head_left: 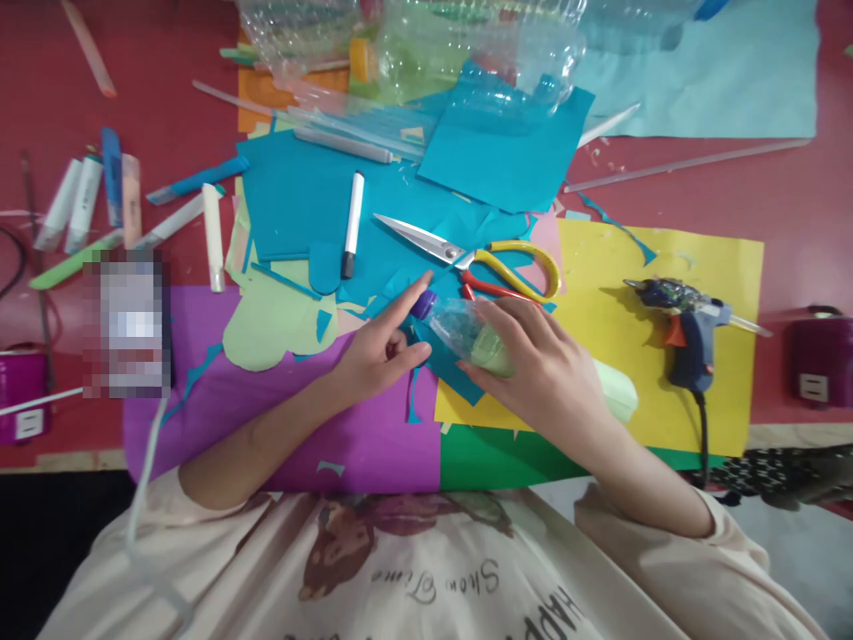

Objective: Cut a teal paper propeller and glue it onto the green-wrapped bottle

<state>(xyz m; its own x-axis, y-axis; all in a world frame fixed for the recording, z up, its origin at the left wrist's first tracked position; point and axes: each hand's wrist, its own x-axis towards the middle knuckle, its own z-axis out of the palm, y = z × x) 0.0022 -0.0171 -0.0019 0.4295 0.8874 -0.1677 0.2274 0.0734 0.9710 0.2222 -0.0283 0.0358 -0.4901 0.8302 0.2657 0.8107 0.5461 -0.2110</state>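
Observation:
A clear plastic bottle (448, 324) with a purple cap (425, 305) lies tilted over the paper, its body wrapped in pale green (617, 391). My right hand (543, 360) is closed around the wrapped part. Beside the cap, my left hand (379, 351) has its index finger and thumb stretched apart and the other fingers curled, with nothing visible in it. Whether the index finger touches the cap I cannot tell. Just beyond the bottle lie scissors (459, 256) with yellow and red handles, on blue paper (280, 196).
A glue gun (693, 333) rests on yellow paper (726, 267) at the right. Clear plastic bottles (413, 53) stand at the back. Several markers (83, 204) and a blurred phone (133, 329) are at the left. A white marker (354, 222) lies near the scissors.

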